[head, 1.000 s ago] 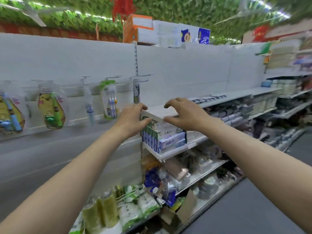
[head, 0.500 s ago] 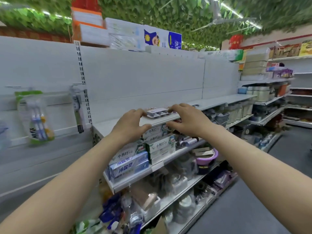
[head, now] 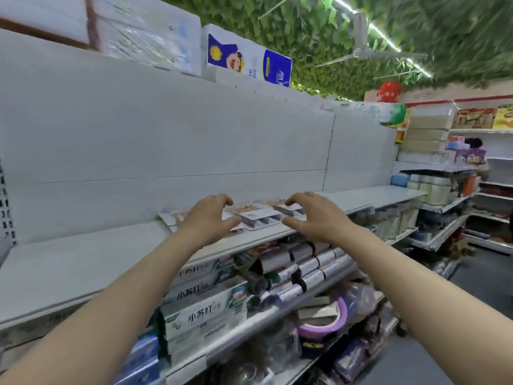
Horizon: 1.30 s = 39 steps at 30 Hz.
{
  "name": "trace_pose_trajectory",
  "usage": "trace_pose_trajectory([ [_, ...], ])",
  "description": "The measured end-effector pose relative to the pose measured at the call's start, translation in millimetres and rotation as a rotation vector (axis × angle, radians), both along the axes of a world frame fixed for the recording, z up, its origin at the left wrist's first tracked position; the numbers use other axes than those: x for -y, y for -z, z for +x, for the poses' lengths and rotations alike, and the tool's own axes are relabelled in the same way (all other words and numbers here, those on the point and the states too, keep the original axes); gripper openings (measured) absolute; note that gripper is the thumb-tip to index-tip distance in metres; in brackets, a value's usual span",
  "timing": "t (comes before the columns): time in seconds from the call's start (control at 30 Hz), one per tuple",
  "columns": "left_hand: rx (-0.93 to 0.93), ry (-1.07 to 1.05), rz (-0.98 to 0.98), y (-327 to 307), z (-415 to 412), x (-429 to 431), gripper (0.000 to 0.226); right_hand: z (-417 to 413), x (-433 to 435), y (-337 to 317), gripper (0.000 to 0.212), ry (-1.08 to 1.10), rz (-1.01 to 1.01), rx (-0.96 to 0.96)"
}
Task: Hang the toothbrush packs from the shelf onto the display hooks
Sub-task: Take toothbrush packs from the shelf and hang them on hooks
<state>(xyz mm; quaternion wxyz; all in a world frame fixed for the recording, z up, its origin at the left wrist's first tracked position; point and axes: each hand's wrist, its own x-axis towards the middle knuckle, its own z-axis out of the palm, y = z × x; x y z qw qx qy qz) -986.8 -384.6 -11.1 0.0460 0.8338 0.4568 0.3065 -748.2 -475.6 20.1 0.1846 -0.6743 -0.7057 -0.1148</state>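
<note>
Bare board runs along the left end of the shelf [head: 83, 262], back to the white back panel [head: 166, 134]. Flat toothbrush packs [head: 259, 216] crowd its front edge at mid-length, open air above them.

"小苏打" on stacked toothpaste boxes [head: 205, 315]; other labels blurred.

toothpaste boxes [head: 205, 312] stacked low, shiny rolls [head: 305, 273] just beside; tissue packs [head: 249, 61] up top, leafy ceiling [head: 430, 29] above.

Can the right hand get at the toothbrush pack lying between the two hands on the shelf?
Probably yes: the right hand hovers open beside the toothbrush pack, which lies uncovered at the shelf edge, nothing between them.
</note>
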Motion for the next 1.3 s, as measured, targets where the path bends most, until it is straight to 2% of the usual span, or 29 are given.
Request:
trace_pose_trajectory([
  [0.23, 0.008, -0.16, -0.04, 12.4, 64.9, -76.0, 0.056, 88.9, -105.7, 19.9, 0.055, -0.079, -0.061, -0.09],
  [0.43, 0.108, -0.383, -0.061, 31.4, 104.9, -104.9, 0.057, 144.6, -192.7, 33.1, 0.051, -0.24, -0.11, -0.128],
  [0.53, 0.138, -0.538, -0.057, 37.5, 110.6, -104.8, 0.059, 146.1, -224.6, 34.8, 0.052, -0.375, -0.13, -0.137],
  [0.67, 0.076, -0.808, -0.071, 40.3, 97.4, -91.6, 0.062, 120.3, -250.5, 36.6, 0.052, -0.556, -0.151, -0.161],
  [0.8, 0.087, -1.001, -0.176, 42.8, 75.7, -79.2, 0.072, 83.7, -260.2, 45.9, 0.051, -0.671, -0.197, -0.179],
  [1.03, 0.097, -1.072, -0.317, 38.9, 62.2, -90.4, 0.084, 34.1, -265.8, 61.4, 0.052, -0.738, -0.262, -0.224],
  [1.17, 0.057, -1.052, -0.409, 33.5, 42.1, -98.2, 0.083, 20.5, -267.0, 66.8, 0.054, -0.715, -0.289, -0.223],
  [1.3, 0.106, -1.012, -0.487, 28.5, 8.0, -94.1, 0.07, 5.9, -269.6, 69.2, 0.055, -0.684, -0.292, -0.237],
])
